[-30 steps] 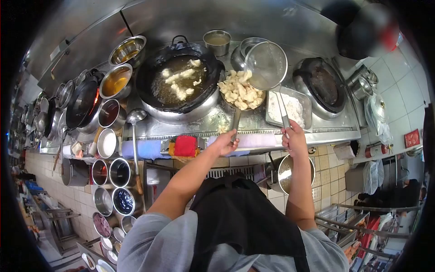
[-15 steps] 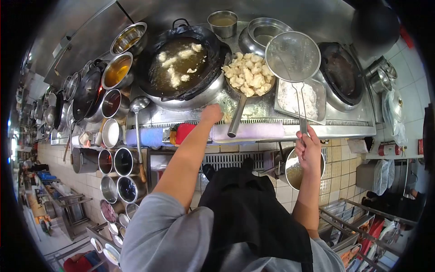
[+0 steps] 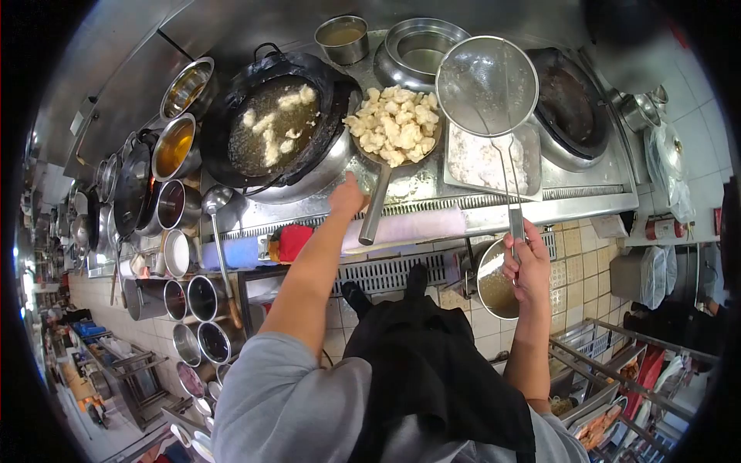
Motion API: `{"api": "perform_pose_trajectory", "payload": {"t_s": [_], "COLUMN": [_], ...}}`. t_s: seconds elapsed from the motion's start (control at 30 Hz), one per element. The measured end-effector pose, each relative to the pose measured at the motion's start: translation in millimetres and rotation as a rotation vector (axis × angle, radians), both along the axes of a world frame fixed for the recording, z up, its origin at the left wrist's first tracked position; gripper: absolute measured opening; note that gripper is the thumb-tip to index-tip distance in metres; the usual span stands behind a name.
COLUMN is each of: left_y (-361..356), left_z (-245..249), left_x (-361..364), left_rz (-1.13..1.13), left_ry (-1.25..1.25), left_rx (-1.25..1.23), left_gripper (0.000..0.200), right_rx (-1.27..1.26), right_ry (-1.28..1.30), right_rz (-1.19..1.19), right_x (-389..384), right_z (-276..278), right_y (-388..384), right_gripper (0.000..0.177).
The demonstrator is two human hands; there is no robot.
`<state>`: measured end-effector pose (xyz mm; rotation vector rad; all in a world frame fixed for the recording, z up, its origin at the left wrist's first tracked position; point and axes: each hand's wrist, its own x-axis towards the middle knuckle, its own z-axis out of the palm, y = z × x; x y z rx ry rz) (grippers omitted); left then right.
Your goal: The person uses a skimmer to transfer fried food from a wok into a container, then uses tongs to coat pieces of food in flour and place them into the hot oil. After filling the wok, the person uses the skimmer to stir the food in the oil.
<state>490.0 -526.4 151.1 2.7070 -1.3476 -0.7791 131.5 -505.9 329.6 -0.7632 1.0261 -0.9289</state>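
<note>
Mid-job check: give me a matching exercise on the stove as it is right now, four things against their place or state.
Things:
1. mesh skimmer
2. wok
3. flour tray
4. red cloth

Places or states:
A. holds oil with pieces frying
B. lies on the stove's front ledge
C. held up by its handle in the right hand
D. sits just right of the scoop of battered pieces

Pairs: 1-C, 2-A, 3-D, 4-B
</note>
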Motion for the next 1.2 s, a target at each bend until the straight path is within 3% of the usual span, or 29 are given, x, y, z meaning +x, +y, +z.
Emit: {"api": "perform_pose_trajectory", "payload": {"t_s": [0.1,0.17,0.23,0.3,0.33,0.4,0.47,0.5,0.53,0.6,0.63,0.7,0.77,0.8,0.87,0.9,0.97,1.0,1.1,1.13,1.2], "left_y": [-4.7,-19.8,-20.7,-2.8,14.6,65.6,108.4,122.2,147.0,178.2,197.0,243.9,269.1,277.5,282.0,280.7,275.0,274.2,282.7,289.3,321.3], "left_z": [63.7,94.8,172.1,236.6,258.0,283.8,261.5,228.6,211.8,113.2,53.5,-62.3,-88.7,-106.9,-145.1,-158.4,-179.1,-144.9,-123.8,-145.0,-157.3], "left_x": [6.1,12.4,7.8,9.1,8.2,0.7,-6.4,-2.6,-8.3,-5.9,-1.5,13.5,43.4,56.1,82.8,99.0,116.1,113.6,103.0,97.7,82.3], "left_rz": [-0.065,-0.125,-0.143,-0.146,-0.136,-0.122,-0.012,-0.062,-0.035,-0.120,-0.184,-0.131,-0.038,-0.037,0.775,0.773,0.792,0.793,0.621,0.459,0.454], "left_ry": [0.017,-0.189,-0.390,-0.406,-0.417,-0.146,0.283,0.291,0.443,0.476,0.450,0.496,0.590,0.584,0.465,0.478,0.641,0.867,0.991,0.593,0.484], "left_rx": [-0.179,-0.530,-0.867,-1.260,-1.265,-1.453,-1.359,-1.299,-0.933,-0.696,-0.660,-0.697,-0.246,-0.269,-0.381,-0.401,-0.722,-0.672,-0.527,-0.404,-0.377], "left_gripper": [0.064,0.069,0.070,0.060,0.060,0.033,0.014,0.011,0.014,0.018,0.012,0.025,0.042,0.042,0.048,0.048,0.062,0.054,0.043,0.040,0.042], "right_rx": [0.001,-0.039,-0.049,-0.072,-0.070,-0.082,-0.091,-0.094,-0.098,-0.114,-0.103,-0.108,-0.159,-0.182,-0.296,-0.317,-0.486,-0.545,-0.624,-0.603,-0.612], "right_ry": [-0.048,-0.003,-0.007,-0.041,-0.031,-0.031,-0.033,-0.035,-0.052,-0.068,-0.053,-0.026,0.051,0.050,0.305,0.315,0.556,0.665,0.824,0.852,0.868], "right_rz": [0.005,0.041,0.071,0.046,0.059,0.064,0.082,0.080,0.111,0.163,0.213,0.309,0.383,0.390,0.437,0.436,0.510,0.542,0.598,0.617,0.649], "right_x": [2.7,6.1,13.8,24.5,29.2,38.4,51.4,59.7,70.4,92.5,107.1,139.8,177.2,195.0,226.1,238.4,256.1,263.1,276.5,278.2,279.4], "right_z": [1.5,1.6,4.8,9.0,13.0,14.5,17.8,17.8,18.5,20.1,20.4,23.1,30.7,32.9,36.2,38.6,42.9,44.8,52.2,51.9,50.2], "right_y": [-3.7,-6.8,-9.6,-7.6,-6.3,-3.8,0.4,1.9,1.7,-0.2,-4.5,-16.3,-30.2,-38.8,-60.7,-71.6,-94.7,-107.5,-129.4,-136.6,-141.1], "right_gripper": [0.036,0.036,0.035,0.034,0.034,0.034,0.034,0.031,0.030,0.029,0.028,0.026,0.024,0.024,0.027,0.027,0.036,0.043,0.044,0.043,0.043]}}
